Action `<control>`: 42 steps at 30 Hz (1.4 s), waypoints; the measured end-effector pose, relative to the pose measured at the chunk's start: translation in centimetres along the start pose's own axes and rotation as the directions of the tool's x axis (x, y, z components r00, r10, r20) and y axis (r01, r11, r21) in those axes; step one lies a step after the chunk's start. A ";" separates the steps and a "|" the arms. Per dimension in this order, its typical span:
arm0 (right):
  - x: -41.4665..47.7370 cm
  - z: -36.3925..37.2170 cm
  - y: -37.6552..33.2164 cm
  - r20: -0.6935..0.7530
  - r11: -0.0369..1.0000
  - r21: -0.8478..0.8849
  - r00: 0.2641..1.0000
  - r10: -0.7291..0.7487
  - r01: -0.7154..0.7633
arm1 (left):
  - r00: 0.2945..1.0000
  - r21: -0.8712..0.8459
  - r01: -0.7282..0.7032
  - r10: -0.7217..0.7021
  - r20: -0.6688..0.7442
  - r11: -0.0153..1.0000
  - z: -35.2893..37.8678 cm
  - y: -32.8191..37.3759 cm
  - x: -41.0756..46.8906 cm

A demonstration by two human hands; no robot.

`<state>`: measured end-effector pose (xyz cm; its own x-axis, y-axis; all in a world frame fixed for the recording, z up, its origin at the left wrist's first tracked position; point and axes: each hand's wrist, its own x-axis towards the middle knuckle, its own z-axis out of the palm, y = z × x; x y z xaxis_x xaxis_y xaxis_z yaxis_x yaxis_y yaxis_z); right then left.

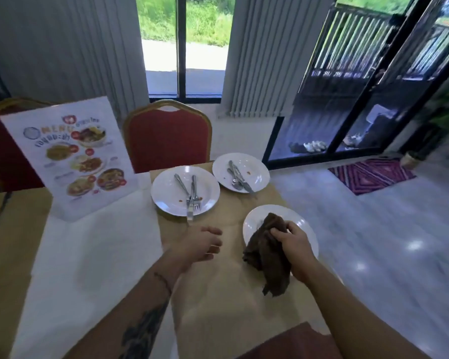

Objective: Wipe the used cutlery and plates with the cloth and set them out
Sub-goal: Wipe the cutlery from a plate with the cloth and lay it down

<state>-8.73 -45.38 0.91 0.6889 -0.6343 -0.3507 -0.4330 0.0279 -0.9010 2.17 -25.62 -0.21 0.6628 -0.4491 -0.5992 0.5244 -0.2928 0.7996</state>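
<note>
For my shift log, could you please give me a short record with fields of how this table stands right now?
right hand: grips the brown cloth, which lies partly on the near plate
left hand: holds nothing, fingers relaxed, left of the near plate
near plate: no cutlery visible on it
middle plate: red stains; cutlery lies on it
far plate: small stain; more cutlery lies on it
surroundings: menu stand at left; red chair behind the table

L forearm (151, 301) w/ dark tattoos (140, 330); R forearm (347, 304) bare.
</note>
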 end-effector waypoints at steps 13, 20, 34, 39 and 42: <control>5.9 -11.7 2.1 -0.011 0.980 0.141 0.990 0.142 -0.139 | 0.980 0.675 -0.117 0.194 -0.039 0.729 15.2 -2.1 3.7; 5.8 -9.8 2.9 0.074 0.949 0.204 0.971 0.229 -0.240 | 0.959 0.797 -0.107 0.275 -0.076 0.594 13.4 -3.6 3.5; 6.4 -14.3 3.5 0.247 0.900 0.284 0.933 0.263 -0.329 | 0.980 0.260 -0.003 0.054 -0.191 0.966 18.2 -1.4 3.9; 4.9 -11.9 2.4 0.333 0.848 0.453 0.935 0.127 -0.276 | 0.991 0.129 -0.103 0.113 -0.075 0.986 17.9 -0.4 2.2; 3.8 -10.3 1.3 0.196 0.877 0.454 0.978 0.073 -0.156 | 0.989 0.170 -0.140 0.146 -0.027 0.976 16.8 -0.3 1.2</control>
<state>-12.63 -55.73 1.01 0.7558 -0.4671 -0.4588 -0.2239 0.4741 -0.8515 -6.15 -40.22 -0.53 0.7464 -0.4643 -0.4768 0.3284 -0.3661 0.8707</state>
